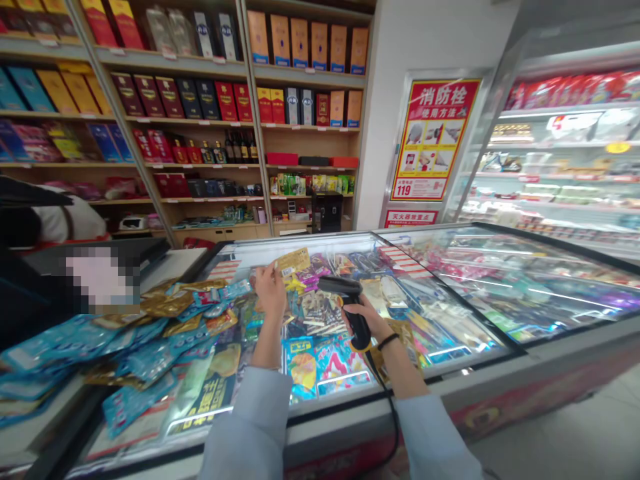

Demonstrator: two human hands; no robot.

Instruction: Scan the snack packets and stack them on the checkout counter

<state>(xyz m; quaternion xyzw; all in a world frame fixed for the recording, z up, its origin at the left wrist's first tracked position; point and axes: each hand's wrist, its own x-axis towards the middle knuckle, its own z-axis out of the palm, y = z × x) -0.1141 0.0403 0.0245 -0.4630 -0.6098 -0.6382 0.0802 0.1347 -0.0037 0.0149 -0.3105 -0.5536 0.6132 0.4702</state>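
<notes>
My left hand (271, 293) is raised over the glass top of a chest freezer, its fingers pinched on the end of a gold ice cream packet (295, 261) with a barcode patch. In my right hand (367, 317) is a black barcode scanner (350, 297) with yellow trim, gripped round the handle. The scanner's head faces left, toward the gold packet. Its black cable (387, 387) hangs down over the freezer's front edge. A pile of blue packets (155, 353) and gold packets (167, 300) lies to the left of my left hand, partly on the glass.
The freezer's black frame (445, 293) runs across the glass, with colourful packets (300, 373) visible below. Behind stand shelves (310, 77) of boxes and bottles. A red notice (435, 140) hangs on the wall; a lit refrigerated case (560, 147) is at right. Another person's sleeve (70, 217) shows at left.
</notes>
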